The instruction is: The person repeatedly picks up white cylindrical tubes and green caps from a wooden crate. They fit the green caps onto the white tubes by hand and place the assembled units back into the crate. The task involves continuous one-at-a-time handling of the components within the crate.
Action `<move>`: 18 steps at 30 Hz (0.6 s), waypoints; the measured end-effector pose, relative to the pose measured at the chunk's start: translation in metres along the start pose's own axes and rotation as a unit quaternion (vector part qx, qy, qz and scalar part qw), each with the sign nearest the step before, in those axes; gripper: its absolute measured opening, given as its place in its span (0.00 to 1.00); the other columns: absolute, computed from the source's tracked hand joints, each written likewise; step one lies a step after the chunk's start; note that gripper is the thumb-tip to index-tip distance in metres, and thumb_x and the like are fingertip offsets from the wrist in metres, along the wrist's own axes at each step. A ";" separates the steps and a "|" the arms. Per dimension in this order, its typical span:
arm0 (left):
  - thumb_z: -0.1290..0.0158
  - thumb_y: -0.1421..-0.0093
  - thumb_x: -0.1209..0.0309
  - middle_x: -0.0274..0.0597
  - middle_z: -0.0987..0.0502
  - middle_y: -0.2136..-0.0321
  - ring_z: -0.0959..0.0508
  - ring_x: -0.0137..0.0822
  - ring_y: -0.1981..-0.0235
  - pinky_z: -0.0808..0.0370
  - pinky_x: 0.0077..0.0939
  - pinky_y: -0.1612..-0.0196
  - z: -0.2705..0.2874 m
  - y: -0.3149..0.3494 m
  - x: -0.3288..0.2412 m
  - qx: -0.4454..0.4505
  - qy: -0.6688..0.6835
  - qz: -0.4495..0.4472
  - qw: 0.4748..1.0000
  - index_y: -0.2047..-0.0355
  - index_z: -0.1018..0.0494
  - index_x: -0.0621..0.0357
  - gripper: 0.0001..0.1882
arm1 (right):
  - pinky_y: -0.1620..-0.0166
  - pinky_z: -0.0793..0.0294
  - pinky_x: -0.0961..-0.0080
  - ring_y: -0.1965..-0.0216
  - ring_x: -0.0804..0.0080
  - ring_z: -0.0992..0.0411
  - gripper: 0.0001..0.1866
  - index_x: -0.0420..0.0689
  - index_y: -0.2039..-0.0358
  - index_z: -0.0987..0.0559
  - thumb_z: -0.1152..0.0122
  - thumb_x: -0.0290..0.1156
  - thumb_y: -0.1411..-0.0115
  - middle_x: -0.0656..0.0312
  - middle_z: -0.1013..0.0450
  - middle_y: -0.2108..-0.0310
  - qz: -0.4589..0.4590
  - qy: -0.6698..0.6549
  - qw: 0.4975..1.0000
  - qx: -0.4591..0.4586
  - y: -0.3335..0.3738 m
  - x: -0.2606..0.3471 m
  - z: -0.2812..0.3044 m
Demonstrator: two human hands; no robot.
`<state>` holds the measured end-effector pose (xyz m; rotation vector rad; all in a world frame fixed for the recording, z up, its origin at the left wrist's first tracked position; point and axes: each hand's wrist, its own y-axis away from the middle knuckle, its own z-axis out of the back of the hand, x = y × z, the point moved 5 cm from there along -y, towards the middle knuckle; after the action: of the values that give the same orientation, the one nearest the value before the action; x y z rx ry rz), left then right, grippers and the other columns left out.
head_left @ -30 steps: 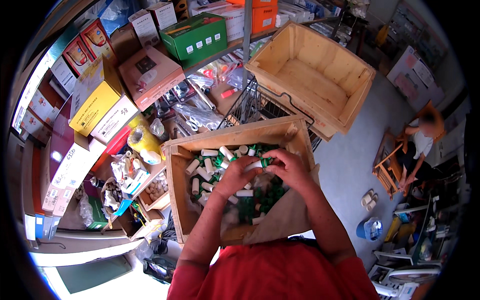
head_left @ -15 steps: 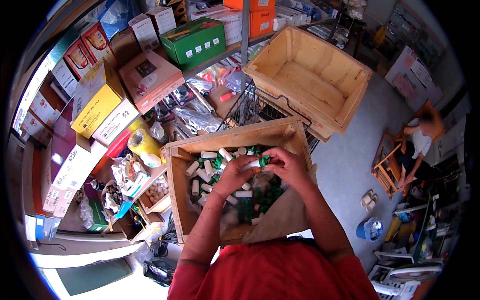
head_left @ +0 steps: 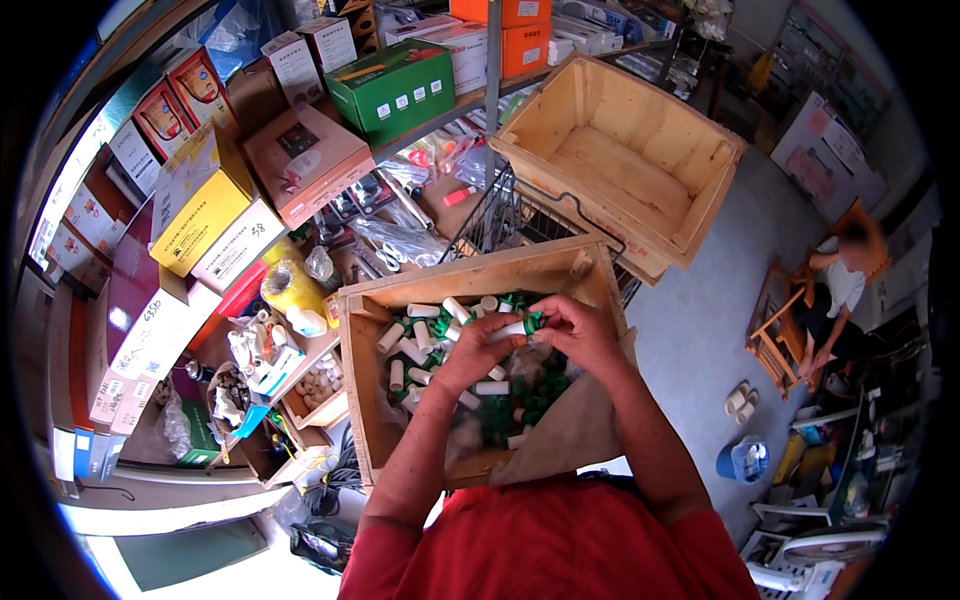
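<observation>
Fitting gripped in both my hands, over the wooden box

I am holding the fitting above the far half of the wooden box, toward its right side. My left hand is closing its fingers around the white tube end, while my right hand is pinching the green end between thumb and fingertips. Whether the two ends are one piece, I am not able to tell.

Under my hands, white tubes are lying jumbled inside the box, mostly toward its far left, and dark green pieces are filling its right part. A brown sheet is covering the box's near right corner.

Just beyond the box, a black wire basket is standing, and a yellowish bin is sitting farther off to the box's right. To the box's left, a yellow roll is resting near a small tray of pale pieces. Well apart, to the box's right, another person is sitting on a wooden chair, with pale slippers lying between that chair and the box.
</observation>
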<state>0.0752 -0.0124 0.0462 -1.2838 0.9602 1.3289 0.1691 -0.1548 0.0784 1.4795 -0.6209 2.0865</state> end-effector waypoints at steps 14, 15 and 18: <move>0.41 0.41 0.71 0.32 0.23 0.64 0.28 0.23 0.61 0.30 0.20 0.55 -0.003 0.002 0.008 0.023 0.020 0.026 0.999 0.55 0.25 0.61 0.15 | 0.63 0.25 0.84 0.67 0.83 0.26 0.18 0.42 0.54 0.24 0.35 0.19 0.46 0.65 0.24 0.68 -0.003 -0.011 1.000 0.020 0.001 -0.004 0.000; 0.41 0.41 0.71 0.33 0.23 0.64 0.28 0.23 0.61 0.30 0.20 0.55 -0.004 0.002 0.009 0.023 0.023 0.028 0.999 0.55 0.25 0.61 0.15 | 0.63 0.25 0.84 0.67 0.83 0.26 0.18 0.42 0.54 0.23 0.35 0.19 0.46 0.65 0.24 0.68 -0.006 -0.011 1.000 0.020 0.001 -0.004 0.000; 0.41 0.41 0.71 0.33 0.23 0.63 0.28 0.23 0.60 0.30 0.20 0.54 -0.005 0.000 0.008 0.022 0.018 0.006 1.000 0.54 0.26 0.61 0.15 | 0.62 0.25 0.84 0.67 0.84 0.26 0.19 0.42 0.53 0.23 0.35 0.19 0.46 0.66 0.24 0.68 -0.015 -0.010 1.000 0.016 0.001 -0.005 0.001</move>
<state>0.0765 -0.0167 0.0381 -1.2748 1.0188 1.2911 0.1707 -0.1568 0.0739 1.5207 -0.5713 2.0708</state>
